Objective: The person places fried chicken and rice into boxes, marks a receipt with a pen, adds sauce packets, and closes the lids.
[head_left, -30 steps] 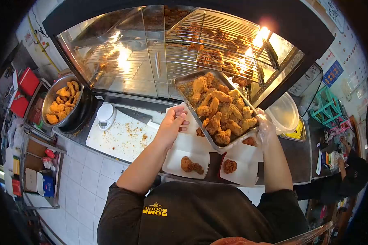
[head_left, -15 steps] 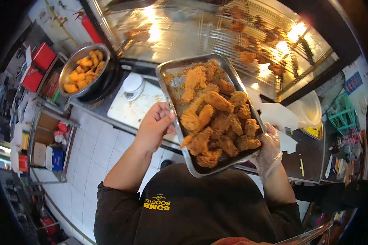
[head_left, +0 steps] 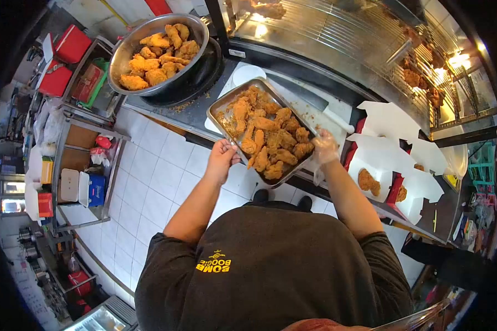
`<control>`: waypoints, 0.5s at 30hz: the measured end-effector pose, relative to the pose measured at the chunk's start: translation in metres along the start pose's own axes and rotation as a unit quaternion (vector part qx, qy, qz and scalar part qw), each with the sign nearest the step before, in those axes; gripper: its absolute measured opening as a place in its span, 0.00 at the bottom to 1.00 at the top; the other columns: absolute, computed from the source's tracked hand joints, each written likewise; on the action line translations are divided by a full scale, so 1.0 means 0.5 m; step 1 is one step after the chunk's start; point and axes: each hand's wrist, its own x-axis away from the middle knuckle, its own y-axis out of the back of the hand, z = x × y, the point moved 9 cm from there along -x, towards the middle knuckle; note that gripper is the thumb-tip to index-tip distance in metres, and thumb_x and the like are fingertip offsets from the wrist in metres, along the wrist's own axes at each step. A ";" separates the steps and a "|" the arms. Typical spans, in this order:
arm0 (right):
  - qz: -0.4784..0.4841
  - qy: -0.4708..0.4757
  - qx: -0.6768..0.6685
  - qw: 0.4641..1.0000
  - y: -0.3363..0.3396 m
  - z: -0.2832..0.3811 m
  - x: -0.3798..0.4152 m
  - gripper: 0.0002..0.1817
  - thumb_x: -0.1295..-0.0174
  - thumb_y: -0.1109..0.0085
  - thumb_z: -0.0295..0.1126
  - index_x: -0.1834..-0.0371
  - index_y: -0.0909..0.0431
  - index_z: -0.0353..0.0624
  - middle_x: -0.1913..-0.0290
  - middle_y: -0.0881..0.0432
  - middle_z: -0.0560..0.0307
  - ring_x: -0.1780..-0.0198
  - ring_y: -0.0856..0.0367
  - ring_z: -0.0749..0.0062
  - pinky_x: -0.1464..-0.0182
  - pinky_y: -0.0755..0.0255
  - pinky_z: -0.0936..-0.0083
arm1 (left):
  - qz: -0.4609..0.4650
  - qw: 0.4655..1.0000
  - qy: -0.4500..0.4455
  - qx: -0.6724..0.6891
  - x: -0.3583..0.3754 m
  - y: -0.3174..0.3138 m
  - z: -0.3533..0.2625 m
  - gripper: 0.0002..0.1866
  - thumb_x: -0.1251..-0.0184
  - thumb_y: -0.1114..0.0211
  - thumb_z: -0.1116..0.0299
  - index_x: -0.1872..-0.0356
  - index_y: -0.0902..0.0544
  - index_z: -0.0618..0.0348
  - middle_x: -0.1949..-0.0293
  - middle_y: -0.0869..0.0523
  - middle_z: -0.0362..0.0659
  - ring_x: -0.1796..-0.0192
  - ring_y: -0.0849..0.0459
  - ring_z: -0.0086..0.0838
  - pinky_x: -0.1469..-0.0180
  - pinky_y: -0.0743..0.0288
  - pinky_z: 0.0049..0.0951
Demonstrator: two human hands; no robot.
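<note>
The left hand and gloved right hand grip a metal tray of craggy golden chicken, partly hiding the cutting board and scale near a bowl.

Yellow lettering "BOMB BOOGIE" on the dark shirt (smaller line too tiny to read)

Scale partly behind the tray

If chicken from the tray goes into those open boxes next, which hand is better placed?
Probably the right hand: it looks gloved and is nearer the boxes. The left hand looks bare. Both grip the tray, though.
</note>
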 end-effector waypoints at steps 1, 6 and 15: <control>-0.015 -0.098 -0.002 0.995 0.037 0.058 -0.002 0.16 0.54 0.44 0.30 0.60 0.24 0.36 0.64 0.20 0.52 0.64 0.23 0.67 0.63 0.29 0.74 | -0.002 1.000 0.001 0.017 -0.003 -0.002 0.012 0.08 0.35 0.41 0.71 0.62 0.32 0.51 0.71 0.23 0.34 0.73 0.23 0.18 0.68 0.25 0.19; 0.049 -0.194 0.063 0.978 0.046 0.048 -0.074 0.25 0.47 0.51 0.41 0.45 0.26 0.48 0.45 0.24 0.41 0.44 0.26 0.49 0.40 0.36 0.66 | -0.020 0.996 -0.001 0.088 -0.006 -0.073 0.040 0.08 0.34 0.42 0.74 0.64 0.35 0.53 0.69 0.24 0.38 0.73 0.21 0.21 0.70 0.23 0.21; 0.108 -0.020 0.207 0.972 0.082 0.361 -0.002 0.24 0.42 0.46 0.45 0.48 0.25 0.39 0.51 0.22 0.44 0.45 0.26 0.53 0.41 0.35 0.65 | 0.031 0.986 0.114 0.118 -0.005 -0.166 0.113 0.11 0.34 0.42 0.72 0.58 0.35 0.59 0.60 0.24 0.44 0.58 0.17 0.31 0.60 0.20 0.26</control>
